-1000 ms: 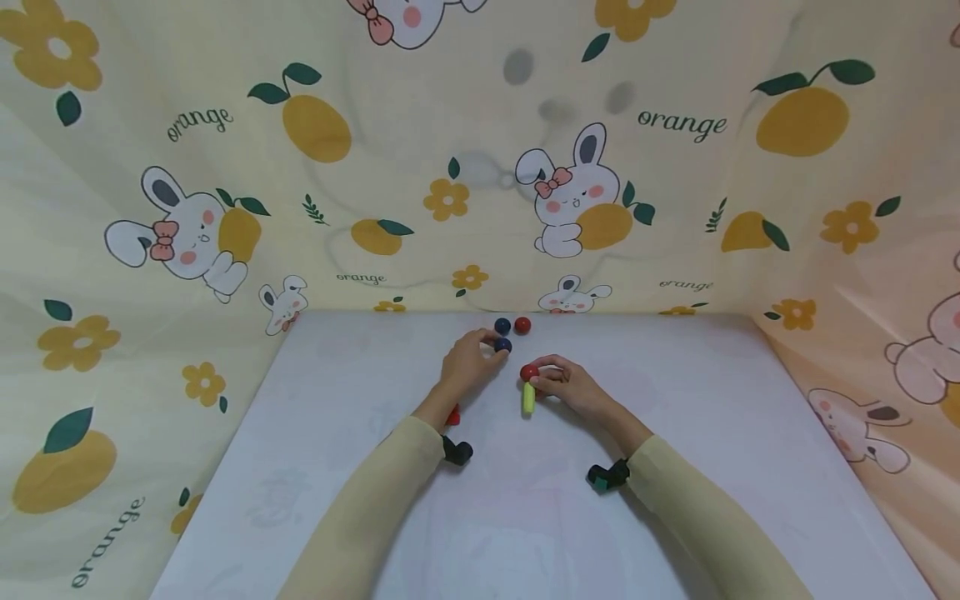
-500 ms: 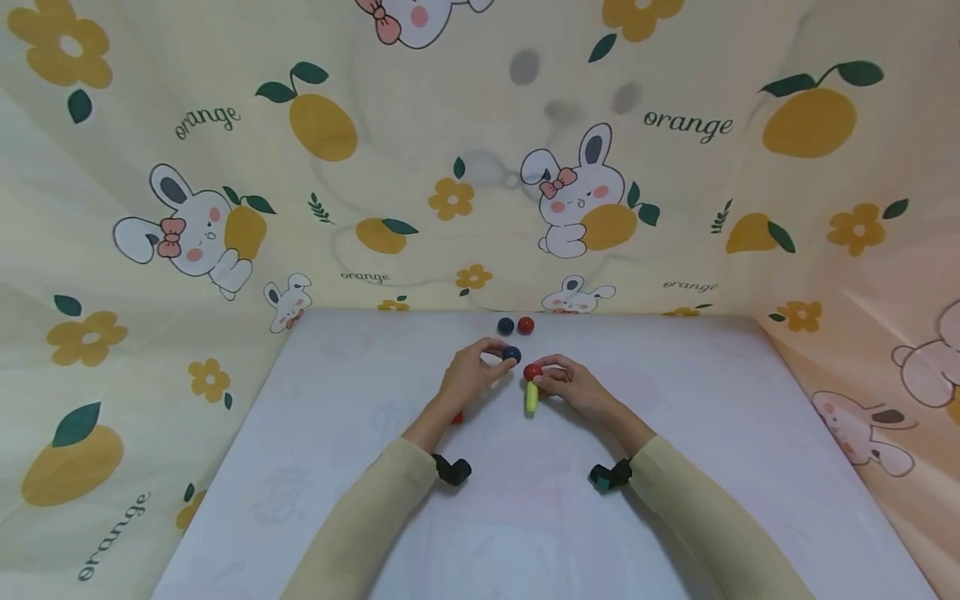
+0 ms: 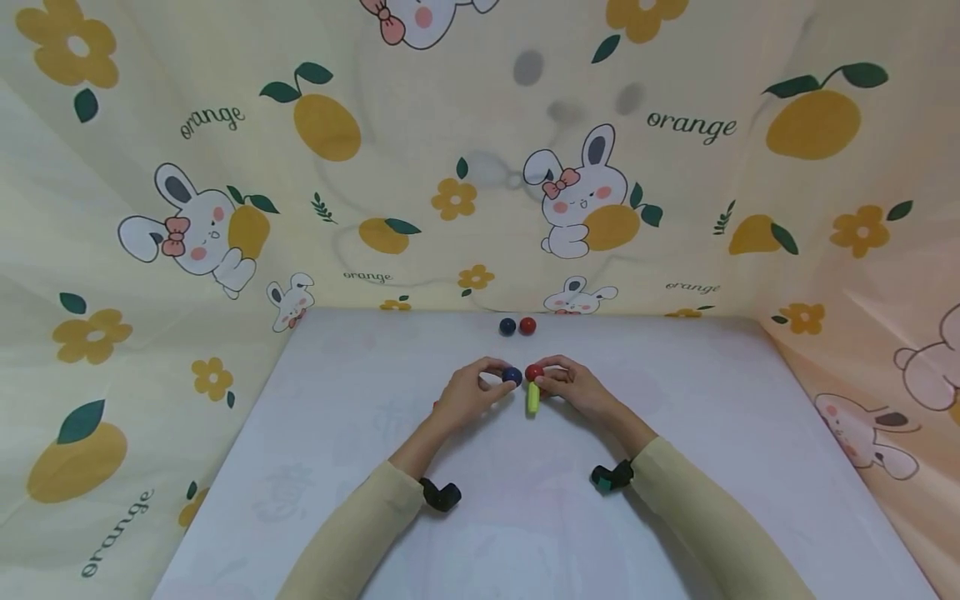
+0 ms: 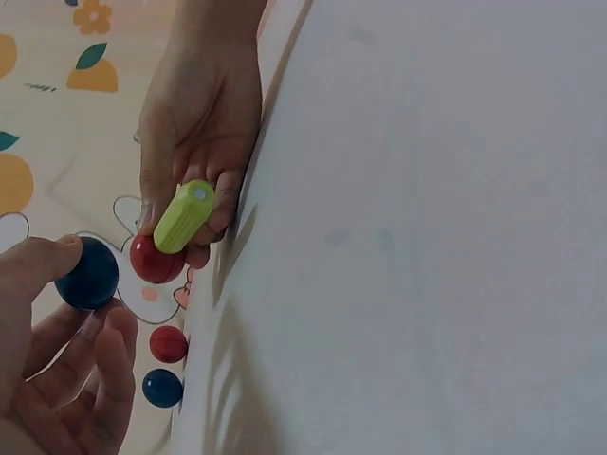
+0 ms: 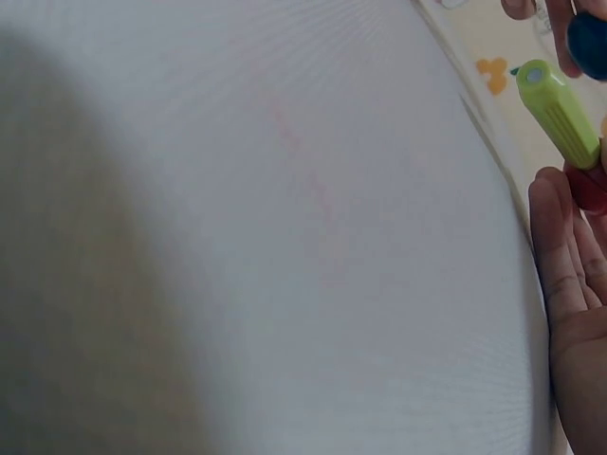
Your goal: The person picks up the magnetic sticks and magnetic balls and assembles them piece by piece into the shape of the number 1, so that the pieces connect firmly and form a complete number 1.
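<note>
Between thumb and fingertips, my left hand (image 3: 467, 395) pinches a dark blue ball (image 3: 512, 377). Just right of it, my right hand (image 3: 581, 390) holds a red ball (image 3: 534, 372) with a short yellow-green ribbed rod (image 3: 533, 401) joined to it. In the head view the rod points toward the near side. The left wrist view shows a pale round spot in the rod's free end (image 4: 198, 193), and a narrow gap between the blue ball (image 4: 87, 273) and the held red ball (image 4: 155, 262). Only the rod and part of the red ball (image 5: 590, 192) show in the right wrist view.
Another blue ball (image 3: 507, 327) and another red ball (image 3: 528, 326) sit side by side near the back edge of the white table (image 3: 517, 542). A small red thing (image 3: 436, 404) is mostly hidden behind the left wrist. A printed cloth (image 3: 420, 142) rises behind and beside the table.
My left hand has brought the blue ball from near the back balls toward the near side, level with the held red ball. The right hand has stayed almost still. The head view has shifted slightly.
</note>
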